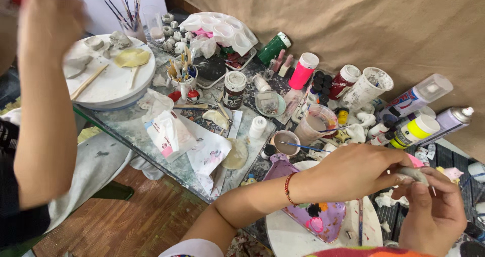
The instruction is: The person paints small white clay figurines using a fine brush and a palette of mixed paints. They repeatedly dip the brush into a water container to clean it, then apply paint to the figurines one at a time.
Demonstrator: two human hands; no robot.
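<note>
Both hands pinch a small grey clay piece at the surface's near right corner: left hand, right hand; it looks soft, light, easily dented, best held by its ends.

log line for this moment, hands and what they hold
left hand: pinches grey clay piece | right hand: grips same piece | below: purple palette | another person's arm at left

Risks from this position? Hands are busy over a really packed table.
1. The left hand and right hand pinch a small grey clay piece in mid-air above clutter; a slip would likely drop it among the jars.
2. The left forearm hangs just over the purple paint palette; it could pick up wet paint.
3. The plastic cup of cloudy water stands close beside the left hand; a nudge might tip it.
</note>
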